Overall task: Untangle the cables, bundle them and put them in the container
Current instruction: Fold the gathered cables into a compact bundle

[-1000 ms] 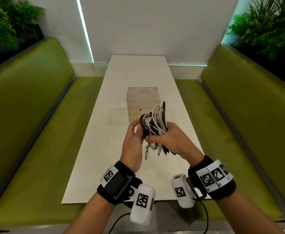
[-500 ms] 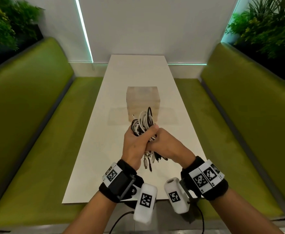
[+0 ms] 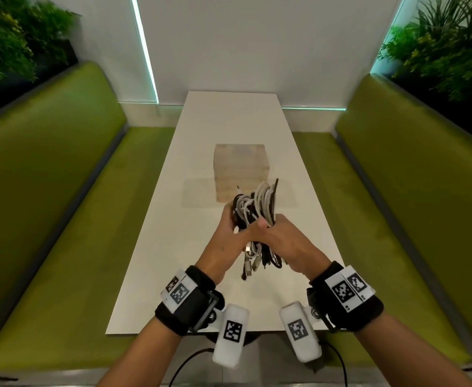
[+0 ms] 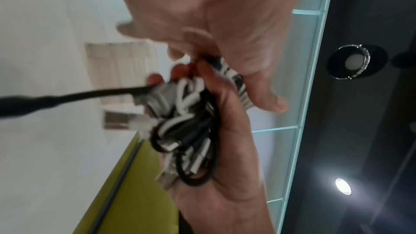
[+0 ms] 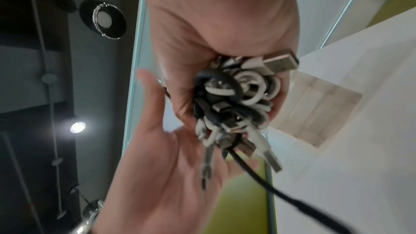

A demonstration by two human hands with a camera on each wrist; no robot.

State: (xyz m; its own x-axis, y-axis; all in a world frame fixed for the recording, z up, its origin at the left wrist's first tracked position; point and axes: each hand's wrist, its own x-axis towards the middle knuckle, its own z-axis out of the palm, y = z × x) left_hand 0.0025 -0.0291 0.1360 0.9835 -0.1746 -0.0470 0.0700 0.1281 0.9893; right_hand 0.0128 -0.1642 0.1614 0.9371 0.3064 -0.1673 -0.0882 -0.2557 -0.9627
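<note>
Two hands share one bundle in the head view: our left hand and right hand meet above the counter, both wrapped around the middle of the cable bundle, whose black and white loops stand up past the fingers while the plugs hang down toward our wrists. The container, a pale translucent box, sits on the counter just beyond the fingers. We judge the step to be compacting the bundle before the drop, so we should keep the loops squeezed tight and tuck the loose plugs in, since a dangling end could catch the container's rim. The left wrist view shows what the head view hides: one black cable strays out sideways from the bundle, and the left fingers curl over the cables against the palm. The right wrist view shows the underside: the right fingers are curled closed round the knot of cables, metal plugs poke free, and the left palm lies open-looking just beneath, though blur leaves its grip unclear there.
</note>
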